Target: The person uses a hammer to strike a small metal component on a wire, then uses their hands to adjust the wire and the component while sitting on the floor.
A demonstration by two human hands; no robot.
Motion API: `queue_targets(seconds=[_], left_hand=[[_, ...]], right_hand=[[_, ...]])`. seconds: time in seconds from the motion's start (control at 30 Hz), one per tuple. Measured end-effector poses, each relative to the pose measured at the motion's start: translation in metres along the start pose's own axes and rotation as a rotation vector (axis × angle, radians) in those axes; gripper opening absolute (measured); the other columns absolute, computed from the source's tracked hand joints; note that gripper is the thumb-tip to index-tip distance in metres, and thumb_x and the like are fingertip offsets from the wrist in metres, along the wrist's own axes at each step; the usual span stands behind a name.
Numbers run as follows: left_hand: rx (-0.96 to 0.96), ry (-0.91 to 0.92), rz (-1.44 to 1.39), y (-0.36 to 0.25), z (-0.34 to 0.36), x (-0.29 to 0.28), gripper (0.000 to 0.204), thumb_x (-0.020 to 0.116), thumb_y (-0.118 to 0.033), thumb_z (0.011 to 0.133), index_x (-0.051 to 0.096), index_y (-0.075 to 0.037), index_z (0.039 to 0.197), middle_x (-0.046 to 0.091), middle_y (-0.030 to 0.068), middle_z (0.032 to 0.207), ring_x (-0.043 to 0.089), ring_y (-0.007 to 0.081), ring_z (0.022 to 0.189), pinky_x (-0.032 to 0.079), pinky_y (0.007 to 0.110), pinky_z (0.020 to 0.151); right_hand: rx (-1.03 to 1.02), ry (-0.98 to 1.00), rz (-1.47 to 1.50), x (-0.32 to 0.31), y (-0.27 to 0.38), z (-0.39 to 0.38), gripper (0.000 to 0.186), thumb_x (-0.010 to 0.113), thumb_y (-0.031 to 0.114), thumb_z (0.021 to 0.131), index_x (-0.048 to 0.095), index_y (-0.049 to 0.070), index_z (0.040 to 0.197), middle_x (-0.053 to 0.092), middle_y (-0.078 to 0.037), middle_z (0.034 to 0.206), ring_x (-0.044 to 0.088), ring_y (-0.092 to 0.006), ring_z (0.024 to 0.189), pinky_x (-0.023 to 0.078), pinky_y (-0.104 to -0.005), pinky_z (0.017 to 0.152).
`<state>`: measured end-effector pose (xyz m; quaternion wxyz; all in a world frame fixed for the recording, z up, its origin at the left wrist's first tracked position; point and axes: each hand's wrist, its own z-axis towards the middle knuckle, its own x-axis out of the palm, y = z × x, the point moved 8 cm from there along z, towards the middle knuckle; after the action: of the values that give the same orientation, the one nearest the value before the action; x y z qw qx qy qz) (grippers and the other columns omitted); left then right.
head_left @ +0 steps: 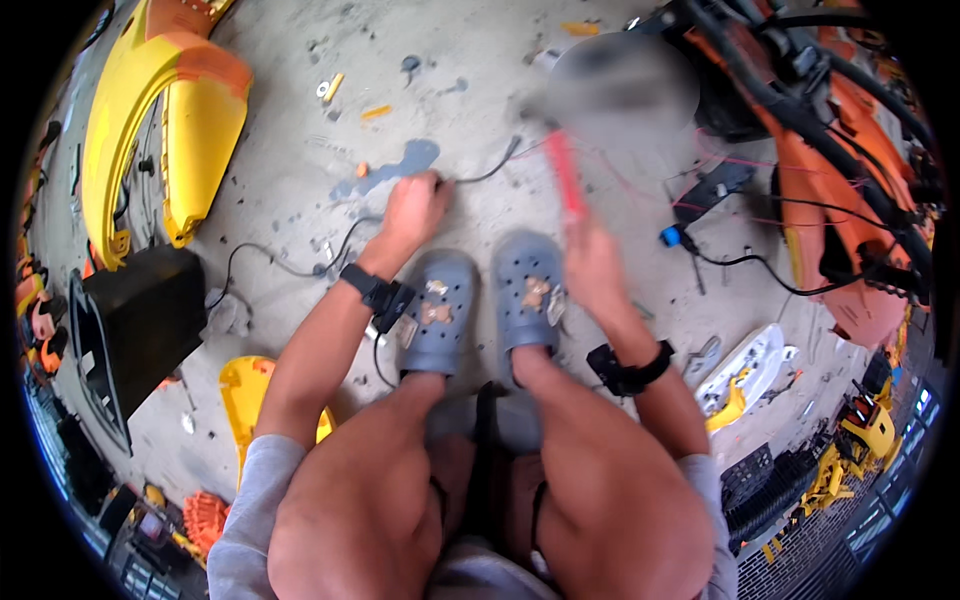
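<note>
My left hand (412, 213) is closed around a thin dark cable (491, 172) just above the concrete floor. One end sticks out to the right of my fingers. In my right hand (595, 262) is a red-handled tool (564, 172), pointing away from me. Its dark far end is smeared by motion, so its kind cannot be made out. Beyond it shows a blurred, rounded grey shape (625, 88), with thin pink-red wires (640, 185) nearby. Another stretch of dark cable (270, 255) runs left from near my left wrist.
Yellow curved panels (205, 140) lie at the far left, with a black housing (150, 325) nearer. An orange machine body (820, 210) with black tubes and a blue-ended connector (671, 237) occupies the right. A white tray (750, 365) lies near my right forearm; small scraps (377, 112) litter the floor.
</note>
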<state>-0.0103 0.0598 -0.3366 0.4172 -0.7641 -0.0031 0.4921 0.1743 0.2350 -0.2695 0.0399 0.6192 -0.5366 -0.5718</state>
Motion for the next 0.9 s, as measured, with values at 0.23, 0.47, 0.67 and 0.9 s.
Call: queue_targets(seconds=[0.23, 0.47, 0.67, 0.9], left_hand=[[0.024, -0.036, 0.003, 0.007, 0.002, -0.011, 0.026, 0.062, -0.018, 0.09, 0.065, 0.005, 0.08, 0.063, 0.0276, 0.075, 0.061, 0.0453, 0.073, 0.05, 0.048, 0.066], [0.001, -0.019, 0.009, 0.0, 0.001, -0.005, 0.028, 0.065, -0.021, 0.089, 0.067, 0.006, 0.083, 0.062, 0.0264, 0.072, 0.062, 0.0434, 0.069, 0.05, 0.044, 0.063], [0.007, -0.041, 0.017, 0.006, 0.0, -0.01, 0.026, 0.066, -0.019, 0.088, 0.068, 0.006, 0.083, 0.063, 0.0256, 0.07, 0.063, 0.0423, 0.068, 0.05, 0.044, 0.063], [0.007, -0.024, 0.052, 0.005, -0.003, -0.005, 0.025, 0.066, -0.018, 0.088, 0.068, 0.006, 0.083, 0.063, 0.0257, 0.071, 0.063, 0.0421, 0.068, 0.05, 0.044, 0.063]], right_hand=[[0.11, 0.023, 0.363, -0.053, 0.028, -0.003, 0.051, 0.043, 0.044, 0.101, 0.056, -0.005, 0.099, 0.06, -0.017, 0.066, 0.063, -0.0335, 0.064, 0.047, -0.0382, 0.06], [0.015, -0.02, 0.027, -0.007, 0.01, -0.003, 0.045, 0.044, 0.04, 0.102, 0.055, -0.003, 0.098, 0.057, -0.022, 0.065, 0.061, -0.0397, 0.063, 0.046, -0.0426, 0.058], [0.054, 0.095, 0.124, -0.01, 0.031, 0.0, 0.041, 0.044, 0.038, 0.101, 0.056, -0.001, 0.096, 0.06, -0.026, 0.07, 0.058, -0.0502, 0.072, 0.046, -0.0503, 0.064], [-0.095, -0.051, 0.229, -0.022, 0.033, -0.006, 0.043, 0.044, 0.04, 0.101, 0.056, 0.0, 0.095, 0.059, -0.017, 0.067, 0.062, -0.0357, 0.067, 0.046, -0.0427, 0.062]])
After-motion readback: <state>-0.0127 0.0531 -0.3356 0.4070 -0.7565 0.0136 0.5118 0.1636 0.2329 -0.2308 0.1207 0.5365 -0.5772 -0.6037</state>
